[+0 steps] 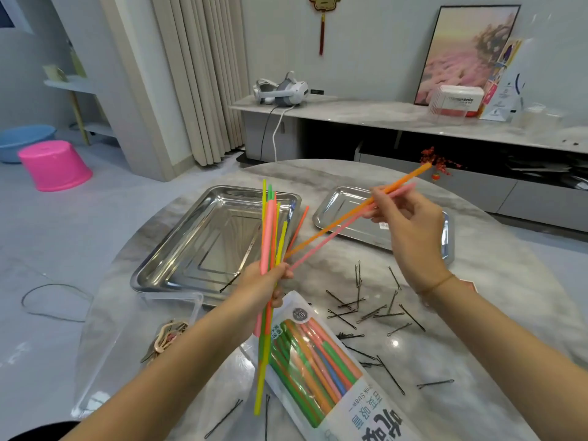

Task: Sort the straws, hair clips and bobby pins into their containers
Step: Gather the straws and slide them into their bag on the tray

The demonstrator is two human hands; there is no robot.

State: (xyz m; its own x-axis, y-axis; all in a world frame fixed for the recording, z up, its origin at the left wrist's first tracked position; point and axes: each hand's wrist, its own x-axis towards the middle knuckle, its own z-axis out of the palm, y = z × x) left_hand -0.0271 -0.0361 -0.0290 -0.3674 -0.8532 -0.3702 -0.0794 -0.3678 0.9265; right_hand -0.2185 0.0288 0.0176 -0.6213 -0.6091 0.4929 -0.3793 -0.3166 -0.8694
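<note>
Left hand (pixel 264 281) grips an upright bundle of coloured plastic straws (pixel 269 233); right hand (pixel 413 230) pinches two thin orange and pink straws (pixel 334 226). Their lower ends should probably slide into the left fist, parallel with the bundle.

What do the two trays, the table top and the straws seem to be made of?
The large tray and small tray: polished metal, probably stainless steel; they reflect like mirrors. The table top: glossy grey stone look with veins, marble or an imitation, I cannot tell. The straws: smooth, bright, probably plastic.
</note>
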